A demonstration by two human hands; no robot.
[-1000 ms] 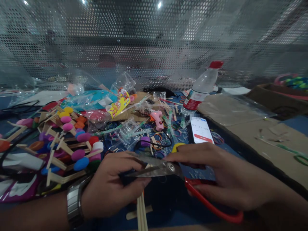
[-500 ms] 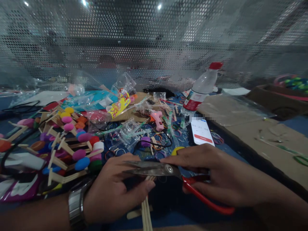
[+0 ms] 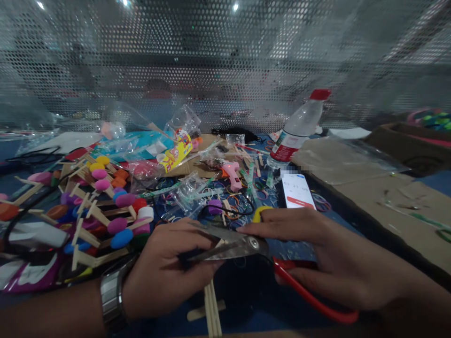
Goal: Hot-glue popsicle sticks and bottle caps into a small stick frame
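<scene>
My right hand grips a pair of scissors with one red and one yellow handle. The blades are spread and point left across my left hand. My left hand, with a metal watch at its wrist, is closed on a bundle of wooden craft sticks. The sticks' lower ends hang down toward me, and their tips show between the scissor blades. Below the bundle a single craft stick lies on the dark blue surface.
Stick pieces with coloured round tops crowd the left. A pink glue gun, rubber bands and plastic scraps lie in the middle. A bottle with a red cap and a phone stand beyond my right hand. Cardboard is at right.
The scissors have opened wider, with the red handle swinging down and right. My left hand keeps its hold on the sticks. The view has shifted slightly.
</scene>
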